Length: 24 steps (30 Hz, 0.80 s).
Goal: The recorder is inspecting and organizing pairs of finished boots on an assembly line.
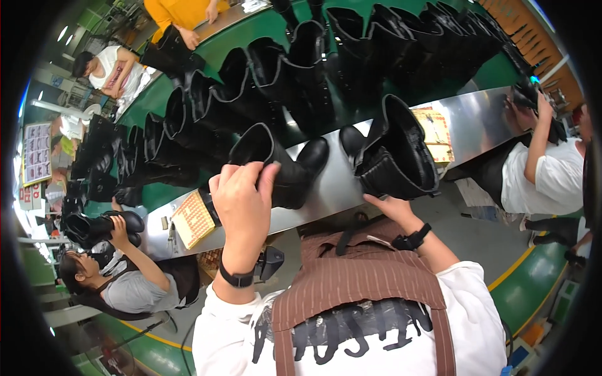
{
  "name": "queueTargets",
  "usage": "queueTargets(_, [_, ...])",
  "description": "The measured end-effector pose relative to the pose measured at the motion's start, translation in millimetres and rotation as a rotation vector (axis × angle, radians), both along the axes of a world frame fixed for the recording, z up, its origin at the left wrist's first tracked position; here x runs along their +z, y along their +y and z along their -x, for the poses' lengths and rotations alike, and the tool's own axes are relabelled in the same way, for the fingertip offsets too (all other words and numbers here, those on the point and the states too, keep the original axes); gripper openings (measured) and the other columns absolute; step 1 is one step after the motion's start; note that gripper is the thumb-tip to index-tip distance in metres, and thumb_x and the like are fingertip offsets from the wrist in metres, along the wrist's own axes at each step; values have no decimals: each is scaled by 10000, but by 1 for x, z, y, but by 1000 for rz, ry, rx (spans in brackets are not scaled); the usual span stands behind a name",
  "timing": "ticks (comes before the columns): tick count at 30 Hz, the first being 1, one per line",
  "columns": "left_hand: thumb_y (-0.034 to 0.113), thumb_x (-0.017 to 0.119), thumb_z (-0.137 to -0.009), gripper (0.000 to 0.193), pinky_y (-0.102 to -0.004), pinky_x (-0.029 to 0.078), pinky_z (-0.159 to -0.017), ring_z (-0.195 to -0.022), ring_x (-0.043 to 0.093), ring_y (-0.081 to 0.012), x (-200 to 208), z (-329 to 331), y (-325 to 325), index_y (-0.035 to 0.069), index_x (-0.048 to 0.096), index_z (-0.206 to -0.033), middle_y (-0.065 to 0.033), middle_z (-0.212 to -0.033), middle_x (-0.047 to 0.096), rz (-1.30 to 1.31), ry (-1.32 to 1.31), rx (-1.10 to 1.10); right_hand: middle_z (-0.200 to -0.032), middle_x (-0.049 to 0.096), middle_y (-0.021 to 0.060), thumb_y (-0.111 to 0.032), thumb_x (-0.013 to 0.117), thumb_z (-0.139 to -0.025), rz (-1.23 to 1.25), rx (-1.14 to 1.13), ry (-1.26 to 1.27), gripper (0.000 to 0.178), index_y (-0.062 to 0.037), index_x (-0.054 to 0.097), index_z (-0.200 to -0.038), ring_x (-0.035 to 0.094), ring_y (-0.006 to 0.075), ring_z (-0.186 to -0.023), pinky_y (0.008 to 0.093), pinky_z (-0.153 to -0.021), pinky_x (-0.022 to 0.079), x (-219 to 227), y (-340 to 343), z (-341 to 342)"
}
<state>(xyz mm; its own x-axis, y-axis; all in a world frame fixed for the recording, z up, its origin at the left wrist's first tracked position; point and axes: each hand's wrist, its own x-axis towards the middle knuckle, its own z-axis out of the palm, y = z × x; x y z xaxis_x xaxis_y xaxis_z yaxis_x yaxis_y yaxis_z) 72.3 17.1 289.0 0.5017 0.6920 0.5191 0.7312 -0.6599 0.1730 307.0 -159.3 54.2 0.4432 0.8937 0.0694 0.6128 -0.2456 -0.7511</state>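
Observation:
A black boot (291,178) is on the steel ledge in front of me, its toe pointing away to the right. My left hand (241,197) pinches the rim of its shaft, with the thumb at the opening and the fingers bent over the edge. To the right, a second black boot (392,169) leans with its wide shaft opening toward me. My right hand (392,210) grips this one low at its near side; most of the fingers are hidden behind the boot. Both boots are close together, toes near each other.
Beyond the steel ledge (476,125), a green belt (144,106) carries rows of standing black boots (269,69). Yellow patterned pads (193,219) lie on the ledge to either side. Co-workers handle boots at left (135,282) and right (545,163); a person in yellow (182,12) stands across.

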Motion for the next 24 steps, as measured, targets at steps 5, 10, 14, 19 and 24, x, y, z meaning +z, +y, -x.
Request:
queueTargets(5, [72,730,-787,152,-353,409,-713,-683,554,-241,-23,-10,-3,52,588,-738,-56,-659,564,-92,-71,103,-1262,616,159,-356,753,-799,86,-28,-11,544,-61,618,-1236,576,335,-1162,396,-994,438,-1,-3,-4])
queueTargets(10, [58,728,-775,159,-347,419,-741,-702,569,-223,-32,-16,-10,60,577,-725,-48,-677,579,-199,-50,108,-1270,598,186,-319,762,-795,41,8,126,556,-39,599,-1247,548,347,-1185,401,-1012,420,4,-6,-24])
queueTargets(14, [69,722,-806,163,-347,410,-708,-674,562,-215,-36,-24,-11,58,582,-724,-43,-679,579,-240,-76,113,-1262,597,186,-338,783,-785,47,45,118,598,-9,589,-1245,550,335,-1185,393,-1016,416,11,-5,-30])
queueTargets(19, [136,763,-804,248,-394,427,-846,-927,566,-267,-32,-27,-17,43,648,-1003,-74,-921,614,-278,-101,192,-1222,580,186,-347,792,-773,-188,-109,465,642,6,556,-1254,533,324,-1155,403,-1016,397,62,-6,-25])
queueTargets(24, [87,762,-768,387,-362,444,-782,-911,563,-270,-41,-55,-26,26,626,-1125,-109,-1013,602,-94,-409,-296,-1315,518,136,-113,771,-652,-534,-136,-332,577,-43,597,-1198,463,289,-1145,393,-957,390,167,-24,-37])
